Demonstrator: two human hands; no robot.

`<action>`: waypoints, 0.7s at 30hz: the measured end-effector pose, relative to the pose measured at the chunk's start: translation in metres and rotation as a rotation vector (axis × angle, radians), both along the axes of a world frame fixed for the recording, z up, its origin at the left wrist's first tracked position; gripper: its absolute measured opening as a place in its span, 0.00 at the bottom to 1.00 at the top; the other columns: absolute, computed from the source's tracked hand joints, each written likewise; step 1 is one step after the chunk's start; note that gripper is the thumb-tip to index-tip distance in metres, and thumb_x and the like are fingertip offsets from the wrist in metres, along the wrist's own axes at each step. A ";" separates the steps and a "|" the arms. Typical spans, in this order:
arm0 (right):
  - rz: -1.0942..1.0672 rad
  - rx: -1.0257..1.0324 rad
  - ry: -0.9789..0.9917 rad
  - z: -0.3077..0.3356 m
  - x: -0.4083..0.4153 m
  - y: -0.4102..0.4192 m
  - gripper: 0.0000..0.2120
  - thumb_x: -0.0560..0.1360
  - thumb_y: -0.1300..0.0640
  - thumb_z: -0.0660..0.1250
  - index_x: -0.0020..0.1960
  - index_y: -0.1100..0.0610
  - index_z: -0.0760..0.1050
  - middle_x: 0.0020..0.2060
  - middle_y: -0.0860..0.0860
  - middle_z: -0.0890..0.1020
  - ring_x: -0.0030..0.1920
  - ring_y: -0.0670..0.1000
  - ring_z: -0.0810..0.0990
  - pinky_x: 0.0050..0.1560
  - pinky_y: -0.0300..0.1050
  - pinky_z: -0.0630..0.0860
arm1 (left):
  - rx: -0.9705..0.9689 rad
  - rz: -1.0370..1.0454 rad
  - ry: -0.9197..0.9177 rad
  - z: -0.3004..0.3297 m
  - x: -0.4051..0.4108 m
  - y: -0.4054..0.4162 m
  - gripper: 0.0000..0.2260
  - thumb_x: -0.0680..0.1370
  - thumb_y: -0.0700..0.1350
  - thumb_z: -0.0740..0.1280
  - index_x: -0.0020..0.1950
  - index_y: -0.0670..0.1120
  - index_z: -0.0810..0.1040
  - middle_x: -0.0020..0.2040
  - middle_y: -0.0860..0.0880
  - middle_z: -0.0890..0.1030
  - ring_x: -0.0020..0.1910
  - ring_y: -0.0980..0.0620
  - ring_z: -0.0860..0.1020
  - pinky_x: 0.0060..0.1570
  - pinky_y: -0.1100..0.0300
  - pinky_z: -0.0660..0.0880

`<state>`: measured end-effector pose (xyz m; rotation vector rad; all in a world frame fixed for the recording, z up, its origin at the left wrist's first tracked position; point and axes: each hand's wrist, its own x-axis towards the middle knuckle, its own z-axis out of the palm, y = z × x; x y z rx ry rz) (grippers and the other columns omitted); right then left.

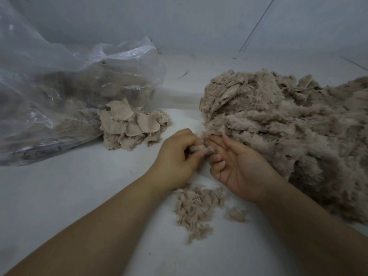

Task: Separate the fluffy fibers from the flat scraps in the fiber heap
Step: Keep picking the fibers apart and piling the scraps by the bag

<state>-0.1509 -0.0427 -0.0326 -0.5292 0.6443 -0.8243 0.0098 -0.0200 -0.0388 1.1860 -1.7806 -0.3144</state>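
A big beige fiber heap fills the right side of the white surface. My left hand and my right hand meet at its near left edge, both pinching one small fiber tuft between them. My right palm faces up with the fingers curled. A small pile of flat scraps lies to the left, in front of the bag. Below my hands sits a low pile of loose fluffy fibers.
A large clear plastic bag with more beige fiber inside slumps at the left. A grey wall closes the back. The white surface stretches out at the near left. A small stray tuft lies by my right wrist.
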 end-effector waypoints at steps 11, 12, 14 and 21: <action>-0.064 0.031 -0.020 0.000 -0.001 -0.001 0.18 0.77 0.54 0.63 0.64 0.60 0.73 0.63 0.51 0.78 0.26 0.42 0.68 0.24 0.32 0.67 | 0.167 -0.070 0.470 0.006 -0.001 0.006 0.12 0.76 0.41 0.65 0.34 0.36 0.73 0.32 0.36 0.71 0.30 0.44 0.68 0.31 0.55 0.66; -0.074 0.024 -0.023 0.000 0.000 0.000 0.17 0.75 0.54 0.65 0.61 0.61 0.75 0.59 0.52 0.80 0.25 0.42 0.68 0.24 0.32 0.66 | 0.221 -0.070 0.459 0.004 -0.002 0.005 0.13 0.77 0.42 0.65 0.35 0.38 0.75 0.32 0.36 0.73 0.29 0.46 0.70 0.30 0.58 0.67; -0.087 0.005 -0.040 0.002 0.000 0.001 0.16 0.69 0.56 0.68 0.55 0.61 0.78 0.50 0.51 0.83 0.24 0.41 0.66 0.22 0.32 0.65 | 0.282 -0.038 0.459 0.001 -0.004 0.003 0.12 0.78 0.42 0.68 0.35 0.40 0.78 0.33 0.37 0.76 0.27 0.49 0.72 0.27 0.61 0.70; -0.052 -0.068 -0.041 0.000 0.001 0.002 0.19 0.68 0.57 0.68 0.57 0.61 0.80 0.44 0.49 0.86 0.27 0.42 0.69 0.25 0.31 0.67 | 0.266 -0.028 0.424 -0.002 -0.002 0.001 0.10 0.69 0.31 0.75 0.35 0.42 0.79 0.34 0.49 0.78 0.33 0.52 0.75 0.37 0.56 0.71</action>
